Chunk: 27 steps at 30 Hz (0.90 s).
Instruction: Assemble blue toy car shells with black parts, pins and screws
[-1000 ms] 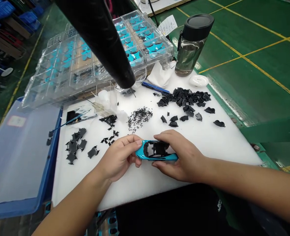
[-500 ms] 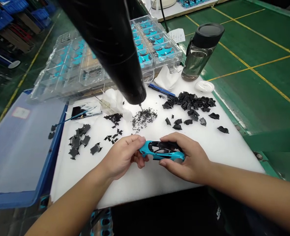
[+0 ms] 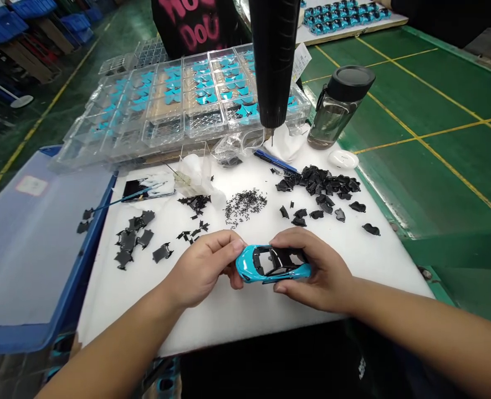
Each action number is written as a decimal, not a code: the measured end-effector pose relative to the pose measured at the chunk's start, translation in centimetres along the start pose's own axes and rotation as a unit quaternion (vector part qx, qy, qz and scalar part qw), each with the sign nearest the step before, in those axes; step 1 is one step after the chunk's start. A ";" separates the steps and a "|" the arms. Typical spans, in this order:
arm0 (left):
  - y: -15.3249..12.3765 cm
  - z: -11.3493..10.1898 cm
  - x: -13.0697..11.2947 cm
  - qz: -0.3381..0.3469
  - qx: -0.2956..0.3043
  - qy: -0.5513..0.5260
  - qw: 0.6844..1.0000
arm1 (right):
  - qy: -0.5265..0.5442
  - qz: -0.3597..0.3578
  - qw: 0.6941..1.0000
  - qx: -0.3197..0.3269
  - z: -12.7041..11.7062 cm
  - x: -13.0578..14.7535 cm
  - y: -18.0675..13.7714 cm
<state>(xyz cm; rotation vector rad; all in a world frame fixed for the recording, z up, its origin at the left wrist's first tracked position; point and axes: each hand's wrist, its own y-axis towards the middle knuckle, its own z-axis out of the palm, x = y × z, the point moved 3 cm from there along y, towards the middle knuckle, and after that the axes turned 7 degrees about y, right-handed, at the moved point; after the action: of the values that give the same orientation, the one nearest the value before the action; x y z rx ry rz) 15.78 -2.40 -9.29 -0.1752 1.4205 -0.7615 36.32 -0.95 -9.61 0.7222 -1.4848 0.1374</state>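
A blue toy car body (image 3: 249, 267) with a black roof is held between my two hands above the front part of the white foam board (image 3: 245, 327). My left hand (image 3: 206, 266) pinches its left end between thumb and fingers. Around its right end my right hand (image 3: 318, 271) is closed, fingers along the far side and thumb on the near side. Just beyond the car lies a pile of small black screws or pins (image 3: 245, 205). Over them hangs a black electric screwdriver (image 3: 272, 72), its bit pointing down and touching neither hand.
Clear compartment trays (image 3: 166, 100) with blue parts stand at the back. Black plastic parts lie in heaps left (image 3: 129, 238) and right (image 3: 324, 185). A blue pen-like tool (image 3: 275, 160), a water bottle (image 3: 339, 105) and a white case (image 3: 343, 159) sit farther back. A blue bin (image 3: 29, 249) stands left.
The toy car has been tilted so that more of its roof and left end faces me. The screwdriver now hangs more upright, farther right and back. A person's black shirt shows behind the trays.
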 end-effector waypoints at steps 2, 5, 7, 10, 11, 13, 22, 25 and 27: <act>-0.2 0.0 -0.2 0.011 0.013 0.005 1.000 | 0.011 -0.014 1.000 0.003 0.0 0.1 0.0; -0.4 0.1 -0.3 0.022 0.029 -0.003 0.999 | 0.051 0.008 0.999 -0.006 -0.2 -0.1 -0.2; -0.5 0.3 -0.3 0.021 0.034 -0.027 0.999 | 0.119 0.052 0.991 -0.021 -0.2 -0.3 -0.3; -0.4 1.0 -0.1 0.012 0.034 -0.094 0.995 | 0.261 0.128 0.956 -0.048 -0.1 -0.9 -0.4; -0.3 1.3 0.0 0.010 0.030 -0.116 0.993 | 0.307 0.149 0.938 -0.059 -0.1 -1.1 -0.3; -0.2 1.8 0.3 0.007 0.022 -0.144 0.989 | 0.391 0.191 0.896 -0.088 0.1 -1.4 0.0; 0.2 3.6 2.2 -0.009 0.047 -0.120 0.992 | 0.480 0.255 0.826 -0.148 0.6 -1.9 0.5; 0.2 3.7 2.4 -0.013 0.059 -0.099 0.993 | 0.494 0.256 0.820 -0.134 0.6 -1.9 0.5; 0.1 3.8 2.3 -0.011 0.061 -0.091 0.994 | 0.496 0.262 0.817 -0.135 0.7 -2.0 0.5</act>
<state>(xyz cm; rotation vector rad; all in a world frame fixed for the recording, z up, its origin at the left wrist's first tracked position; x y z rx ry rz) 19.29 -4.89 -10.56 -0.1620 1.1981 -0.8276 35.27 -0.25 -11.32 -0.0657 -0.6125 0.6138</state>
